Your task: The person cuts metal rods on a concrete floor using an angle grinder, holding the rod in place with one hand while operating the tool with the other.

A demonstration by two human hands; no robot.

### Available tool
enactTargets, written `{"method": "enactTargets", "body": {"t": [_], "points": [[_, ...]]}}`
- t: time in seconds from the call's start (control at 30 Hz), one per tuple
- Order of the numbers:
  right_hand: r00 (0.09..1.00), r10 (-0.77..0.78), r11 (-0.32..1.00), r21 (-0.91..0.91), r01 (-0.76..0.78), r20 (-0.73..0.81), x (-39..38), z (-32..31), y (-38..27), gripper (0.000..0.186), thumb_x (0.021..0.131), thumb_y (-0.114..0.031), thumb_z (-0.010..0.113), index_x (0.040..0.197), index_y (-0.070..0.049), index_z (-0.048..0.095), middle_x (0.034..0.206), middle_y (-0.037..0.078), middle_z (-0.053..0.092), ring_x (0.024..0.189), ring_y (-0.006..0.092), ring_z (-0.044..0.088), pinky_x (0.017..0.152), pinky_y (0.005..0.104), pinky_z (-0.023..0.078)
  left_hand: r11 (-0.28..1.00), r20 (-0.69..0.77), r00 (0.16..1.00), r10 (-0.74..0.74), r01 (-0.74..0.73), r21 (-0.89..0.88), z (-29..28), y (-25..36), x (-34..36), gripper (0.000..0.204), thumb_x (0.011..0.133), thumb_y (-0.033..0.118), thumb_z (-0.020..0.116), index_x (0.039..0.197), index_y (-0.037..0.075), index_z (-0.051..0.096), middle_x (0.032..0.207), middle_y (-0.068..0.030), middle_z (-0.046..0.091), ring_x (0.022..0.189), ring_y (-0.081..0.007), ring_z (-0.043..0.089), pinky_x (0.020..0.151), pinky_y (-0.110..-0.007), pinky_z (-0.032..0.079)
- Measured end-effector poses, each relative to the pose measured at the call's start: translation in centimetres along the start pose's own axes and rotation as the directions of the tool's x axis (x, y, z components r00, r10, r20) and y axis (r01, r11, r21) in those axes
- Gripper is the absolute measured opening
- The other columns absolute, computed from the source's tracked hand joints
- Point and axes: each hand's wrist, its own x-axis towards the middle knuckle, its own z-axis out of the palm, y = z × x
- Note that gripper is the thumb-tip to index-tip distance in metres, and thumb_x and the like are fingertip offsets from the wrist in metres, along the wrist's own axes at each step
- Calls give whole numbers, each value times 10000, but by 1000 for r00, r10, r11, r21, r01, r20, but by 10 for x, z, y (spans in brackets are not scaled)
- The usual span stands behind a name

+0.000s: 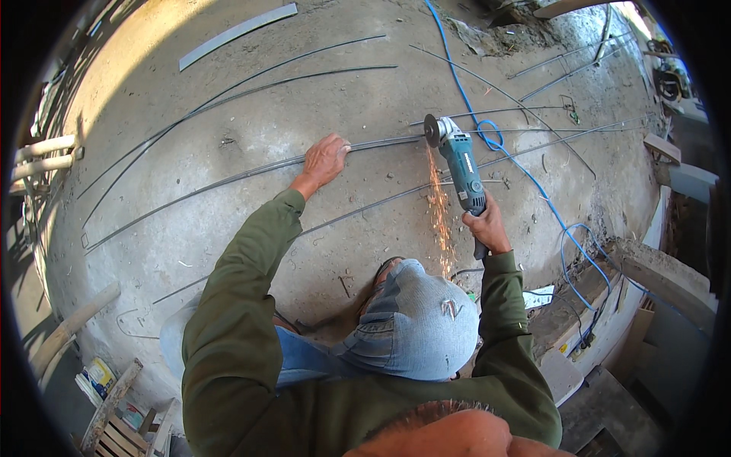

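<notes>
My left hand (326, 162) is closed on a bundle of thin steel rods (252, 168) lying across the concrete floor. My right hand (487, 225) grips the teal angle grinder (463, 164) by its body and dark rear end. The grinder's dark disc (432, 130) touches or sits right at the rods, right of my left hand, and a stream of orange sparks (436, 198) sprays down toward my jean-clad knee (426, 320). More long rods lie roughly parallel above and below the bundle.
A blue hose (537, 186) loops along the right. A flat pale strip (236, 33) lies at the upper left. Wooden poles (75, 330) and a bucket (95, 379) are at the left edge. A concrete ledge (668, 279) edges the right side.
</notes>
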Motion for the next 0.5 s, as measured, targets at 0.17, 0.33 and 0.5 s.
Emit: {"method": "enactTargets", "body": {"t": [0.17, 0.33, 0.5], "points": [[987, -159, 983, 94, 159, -13, 6, 1, 0, 632, 657, -142, 694, 1244, 25, 533, 943, 43, 601, 812, 130, 536, 752, 273, 462, 1000, -8, 1000, 11, -11, -3, 0, 3, -1, 104, 894, 178, 597, 924, 86, 634, 907, -90, 595, 890, -320, 607, 759, -432, 491], [999, -32, 999, 35, 32, 7, -4, -2, -10, 620, 653, -116, 685, 1237, 28, 536, 933, 27, 584, 798, 119, 517, 739, 257, 453, 1000, -2, 1000, -8, 8, 6, -1, 4, -1, 109, 898, 185, 596, 933, 90, 637, 913, -87, 598, 894, -318, 608, 762, -430, 491], [999, -53, 998, 21, 53, -2, -6, -3, -10, 620, 645, -113, 689, 1232, 25, 544, 927, 29, 589, 804, 123, 522, 746, 264, 458, 1000, -1, 1000, -11, 11, -1, -2, 4, 0, 117, 901, 187, 594, 938, 86, 640, 918, -87, 603, 899, -320, 608, 764, -430, 490]]}}
